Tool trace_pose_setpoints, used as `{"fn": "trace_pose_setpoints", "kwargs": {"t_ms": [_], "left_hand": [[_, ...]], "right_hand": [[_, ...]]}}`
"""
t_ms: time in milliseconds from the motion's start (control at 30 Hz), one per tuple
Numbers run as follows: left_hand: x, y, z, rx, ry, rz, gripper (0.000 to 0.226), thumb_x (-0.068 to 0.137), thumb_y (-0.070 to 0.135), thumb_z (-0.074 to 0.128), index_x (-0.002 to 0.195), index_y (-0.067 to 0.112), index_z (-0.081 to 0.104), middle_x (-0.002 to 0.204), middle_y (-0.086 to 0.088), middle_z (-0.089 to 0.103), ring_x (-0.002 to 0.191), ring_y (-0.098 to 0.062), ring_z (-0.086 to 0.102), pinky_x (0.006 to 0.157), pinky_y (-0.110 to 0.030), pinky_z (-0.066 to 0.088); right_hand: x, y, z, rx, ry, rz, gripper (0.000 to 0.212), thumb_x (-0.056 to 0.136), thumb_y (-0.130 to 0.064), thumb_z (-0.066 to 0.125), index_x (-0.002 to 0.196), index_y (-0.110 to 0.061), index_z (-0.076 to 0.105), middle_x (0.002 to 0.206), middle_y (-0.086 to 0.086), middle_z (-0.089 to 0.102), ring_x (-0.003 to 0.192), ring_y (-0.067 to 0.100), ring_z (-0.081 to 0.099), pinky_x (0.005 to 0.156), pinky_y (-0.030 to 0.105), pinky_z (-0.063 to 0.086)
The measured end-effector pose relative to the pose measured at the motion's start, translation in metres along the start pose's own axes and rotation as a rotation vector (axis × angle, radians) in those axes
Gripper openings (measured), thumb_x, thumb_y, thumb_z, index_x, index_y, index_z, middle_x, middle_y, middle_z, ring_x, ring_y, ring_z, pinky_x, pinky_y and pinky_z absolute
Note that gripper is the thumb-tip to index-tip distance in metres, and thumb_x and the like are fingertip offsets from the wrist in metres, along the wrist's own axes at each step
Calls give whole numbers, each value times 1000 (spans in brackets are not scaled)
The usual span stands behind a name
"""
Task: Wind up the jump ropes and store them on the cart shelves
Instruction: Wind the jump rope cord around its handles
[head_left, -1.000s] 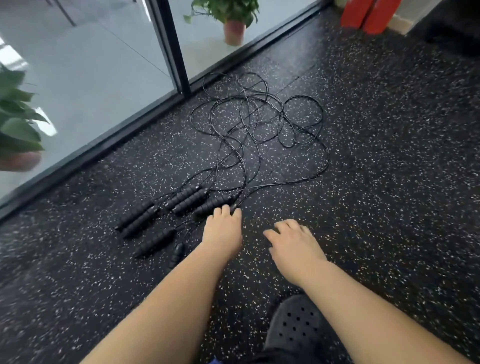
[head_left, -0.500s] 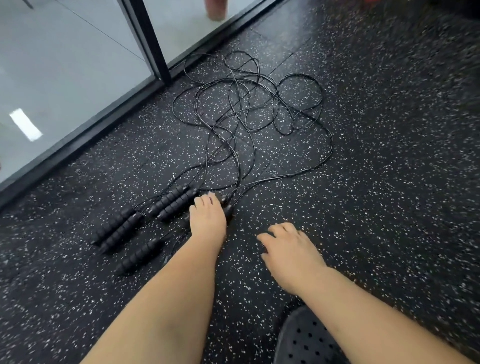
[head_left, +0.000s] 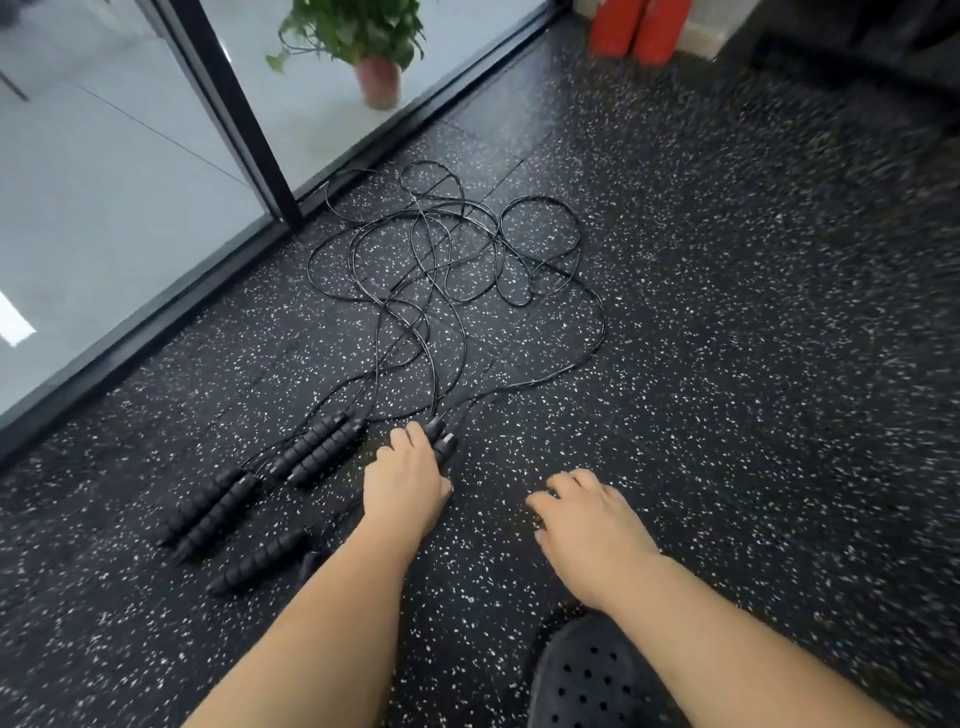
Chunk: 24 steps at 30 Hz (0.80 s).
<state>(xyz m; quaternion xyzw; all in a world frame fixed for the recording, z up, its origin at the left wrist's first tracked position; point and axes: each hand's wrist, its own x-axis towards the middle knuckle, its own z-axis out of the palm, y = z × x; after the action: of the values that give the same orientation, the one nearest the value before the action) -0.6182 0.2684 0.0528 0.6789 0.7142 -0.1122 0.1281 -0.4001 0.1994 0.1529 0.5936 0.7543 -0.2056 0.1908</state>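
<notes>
- Since half a second ago, the tips of two black ribbed foam jump-rope handles (head_left: 439, 440) have come further out beside the fingers of the left hand (head_left: 405, 480); the other handles lie where they were.
- The left hand grasps those two handles side by side, fingers curled over them, low on the black speckled rubber floor (head_left: 727, 364).
- The right hand (head_left: 589, 525) hovers near it, fingers loosely bent, holding nothing.
- Eight handles in all can be counted: the two being held, a pair (head_left: 321, 448) just to the left, another pair (head_left: 212, 508) further left, and a single handle (head_left: 258, 562) beside one more that is partly hidden by the left forearm.
- Thin black cords (head_left: 447, 260) run from the handles into one loose tangle towards the floor's edge by the black-framed glass wall (head_left: 234, 104).
- One green plant in a reddish pot (head_left: 379, 80) stands behind the glass.
- Two red-orange cylinders (head_left: 639, 31) stand at the far edge.
- One black perforated shoe (head_left: 587, 680) is at the near edge.
</notes>
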Motion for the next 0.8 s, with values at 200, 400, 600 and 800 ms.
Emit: {"fn": "trace_pose_setpoints", "kwargs": {"t_ms": [200,400,600,800], "left_hand": [[-33,54,-100,-98,57,239,74,97,53,68,148,14,31,130,-7,51,106,-34,71,81,-43,55],[-83,128,-195,-95,205,515,72,98,51,68,150,19,32,132,-3,52,107,-32,70,83,-43,56],[-162,212,-274,-51,384,825,81,96,47,71,157,17,26,134,-3,49,110,-31,68,80,-44,55],[-264,288,-334,-37,513,1111,83,95,44,71,159,21,24,136,-2,47,118,-29,62,87,-46,56]], "right_hand": [[-44,27,-57,55,107,99,47,111,-38,44,157,-28,41,156,2,43,141,27,40,114,46,43],[-124,74,-108,139,244,274,60,111,-39,48,164,-22,27,160,2,40,142,27,43,112,45,46],[-234,125,-148,267,465,467,79,108,-39,53,169,-21,6,169,5,29,147,30,40,115,45,45],[-355,185,-173,289,696,557,68,106,-23,57,165,-29,23,163,-2,30,139,28,45,110,45,47]]}}
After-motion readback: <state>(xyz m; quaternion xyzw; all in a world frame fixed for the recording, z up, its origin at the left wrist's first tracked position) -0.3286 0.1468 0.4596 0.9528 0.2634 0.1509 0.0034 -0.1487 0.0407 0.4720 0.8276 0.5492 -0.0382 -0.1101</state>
